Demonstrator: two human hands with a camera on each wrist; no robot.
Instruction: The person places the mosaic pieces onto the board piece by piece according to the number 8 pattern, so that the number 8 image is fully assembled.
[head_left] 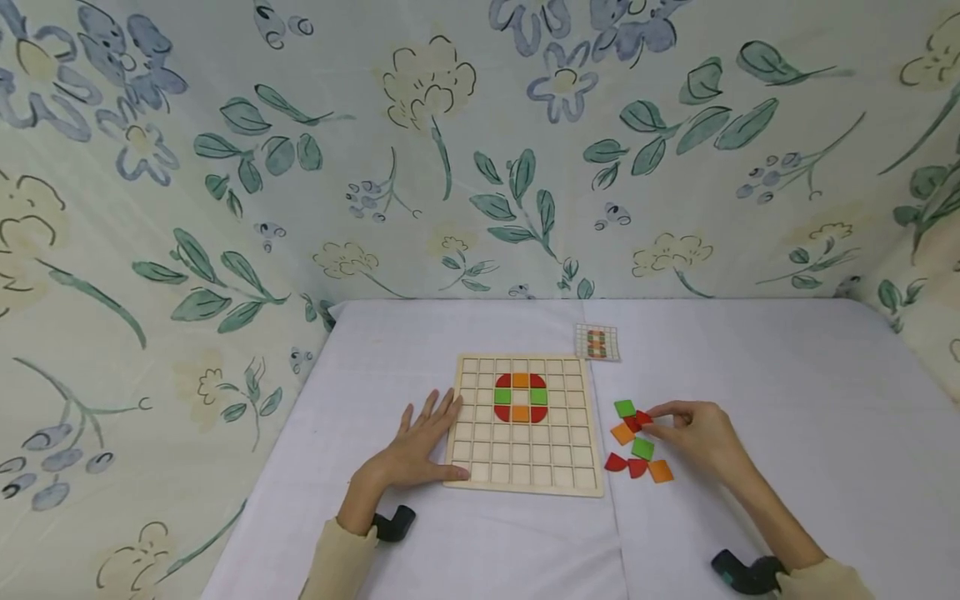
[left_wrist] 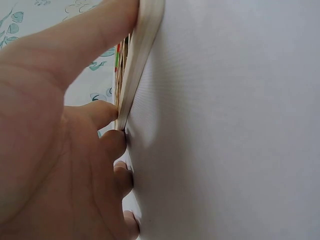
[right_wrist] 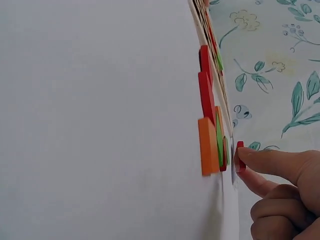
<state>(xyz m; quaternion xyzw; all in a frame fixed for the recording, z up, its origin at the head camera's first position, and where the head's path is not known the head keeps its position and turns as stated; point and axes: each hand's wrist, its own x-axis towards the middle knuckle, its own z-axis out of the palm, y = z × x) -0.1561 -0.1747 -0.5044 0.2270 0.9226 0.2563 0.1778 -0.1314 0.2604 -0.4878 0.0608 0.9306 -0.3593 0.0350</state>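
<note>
Grid board (head_left: 520, 454) on the table (head_left: 405, 342) carries 8 set pieces (head_left: 521, 381), seemingly about half; 7 loose pieces (head_left: 642, 448) remain to its right. Right hand (head_left: 699, 435) pinches 1 red piece (right_wrist: 240, 166); left hand (head_left: 418, 452), fingers outstretched, touches the board's left edge.

"What's behind the desk (head_left: 787, 367)?"

"A pale floral backdrop (head_left: 525, 271), with blue flowers (head_left: 537, 15), green leaves (head_left: 705, 131) and yellowish blossoms (head_left: 427, 82). It continues along both sides."

"And the desk itself?"

"Covered by a white cloth (head_left: 390, 346), with a crease (head_left: 618, 542) running front to back. The light is soft and even."
</note>
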